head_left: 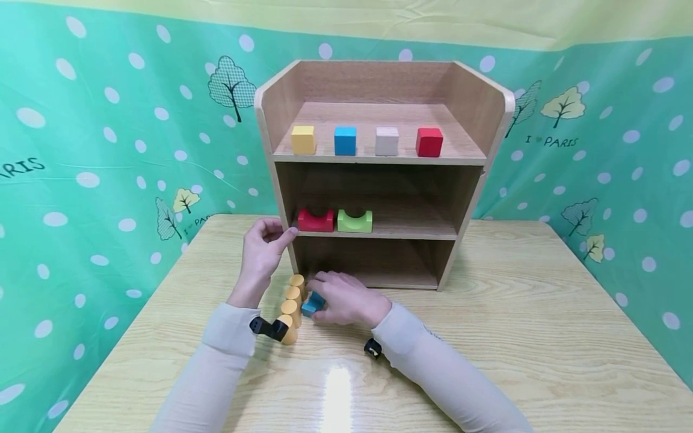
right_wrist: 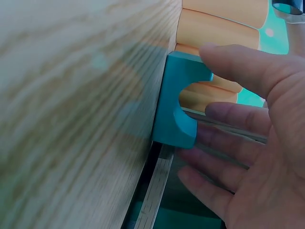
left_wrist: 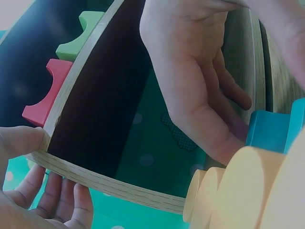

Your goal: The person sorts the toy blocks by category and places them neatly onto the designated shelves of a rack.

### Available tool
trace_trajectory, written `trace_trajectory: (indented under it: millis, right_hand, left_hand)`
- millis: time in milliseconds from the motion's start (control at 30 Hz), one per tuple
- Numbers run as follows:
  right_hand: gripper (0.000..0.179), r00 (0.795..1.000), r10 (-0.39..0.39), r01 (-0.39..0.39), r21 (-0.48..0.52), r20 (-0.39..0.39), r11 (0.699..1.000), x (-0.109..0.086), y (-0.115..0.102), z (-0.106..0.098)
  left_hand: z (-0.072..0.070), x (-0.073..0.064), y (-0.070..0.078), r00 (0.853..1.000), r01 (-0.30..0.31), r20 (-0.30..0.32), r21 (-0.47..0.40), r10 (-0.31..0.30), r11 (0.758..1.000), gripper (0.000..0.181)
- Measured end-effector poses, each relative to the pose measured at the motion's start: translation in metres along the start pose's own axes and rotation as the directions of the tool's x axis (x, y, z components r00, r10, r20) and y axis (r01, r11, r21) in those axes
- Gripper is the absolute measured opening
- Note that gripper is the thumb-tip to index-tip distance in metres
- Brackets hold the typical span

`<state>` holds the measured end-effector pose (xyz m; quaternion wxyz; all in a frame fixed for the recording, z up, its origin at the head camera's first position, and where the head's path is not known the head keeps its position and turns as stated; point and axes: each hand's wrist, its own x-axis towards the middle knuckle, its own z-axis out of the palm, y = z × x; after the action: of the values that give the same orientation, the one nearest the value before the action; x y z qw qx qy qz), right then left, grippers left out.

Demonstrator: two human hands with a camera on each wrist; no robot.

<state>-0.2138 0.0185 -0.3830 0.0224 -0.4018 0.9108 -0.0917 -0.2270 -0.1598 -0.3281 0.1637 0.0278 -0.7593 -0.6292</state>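
A blue block with a half-round notch stands on the table before the shelf's lowest compartment. My right hand grips it: in the right wrist view the thumb lies at one end and the fingers at the other. With my left hand I hold the left side panel of the wooden shelf, the thumb on its front edge and the fingers along the outside. Close to that thumb, a red notched block and a green notched block sit side by side on the middle shelf.
Several yellow cylinders stand in a row left of the blue block. Along the top shelf are a yellow cube, a blue cube, a white cube and a red cube. A dotted green cloth hangs behind the table.
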Motion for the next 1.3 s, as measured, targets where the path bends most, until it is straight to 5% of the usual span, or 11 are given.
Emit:
trace_trajectory:
  millis: [1000, 1300]
  right_hand:
    - [0.036, 1.0, -0.019, 0.018, -0.03, -0.021, 0.999, -0.005, 0.013, -0.001]
    - [0.041, 1.0, -0.025, 0.025, -0.011, -0.002, 1.0, -0.006, 0.011, -0.001]
  left_hand:
    - [0.001, 0.001, -0.001, 1.0, -0.012, -0.003, -0.044, 0.012, 0.999, 0.036]
    - [0.002, 0.0, 0.0, 1.0, -0.019, -0.014, -0.064, 0.018, 0.998, 0.033]
